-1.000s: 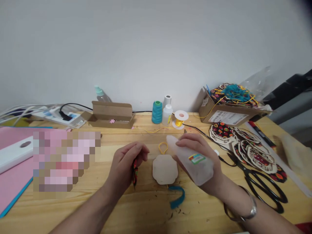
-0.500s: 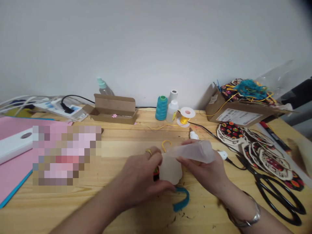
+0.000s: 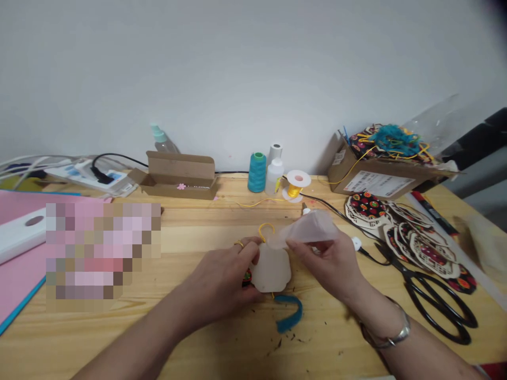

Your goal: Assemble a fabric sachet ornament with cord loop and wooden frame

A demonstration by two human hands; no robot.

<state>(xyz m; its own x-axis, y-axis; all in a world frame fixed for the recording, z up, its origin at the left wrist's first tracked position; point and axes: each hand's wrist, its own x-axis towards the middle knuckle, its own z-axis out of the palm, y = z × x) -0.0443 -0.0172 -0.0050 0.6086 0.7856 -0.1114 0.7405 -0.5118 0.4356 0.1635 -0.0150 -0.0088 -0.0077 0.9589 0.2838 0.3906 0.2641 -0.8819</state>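
Note:
My left hand (image 3: 227, 269) grips the left edge of a pale, scalloped flat ornament (image 3: 272, 269), and a bit of dark patterned fabric shows by its fingers. A yellow cord loop (image 3: 266, 232) sticks out at the ornament's top. From its bottom hangs a teal tassel (image 3: 291, 316), lying curved on the table. In my right hand (image 3: 330, 261) a translucent plastic bag (image 3: 309, 228) is pinched. The bag's left end lies over the top of the ornament, beside the loop; whether any of the ornament is inside cannot be made out.
Black scissors (image 3: 439, 301) and patterned ornament pieces (image 3: 428, 248) lie on the right. Behind stand a teal thread cone (image 3: 257, 174), a small bottle (image 3: 274, 178), a yellow cord spool (image 3: 298, 186) and a full cardboard box (image 3: 380, 182). An open narrow box (image 3: 178, 177) is back left.
The whole view has shifted slightly. My left thumb has moved off the ornament's lower edge, showing more of its pale face. The bag in my right hand has tilted, its left end lower.

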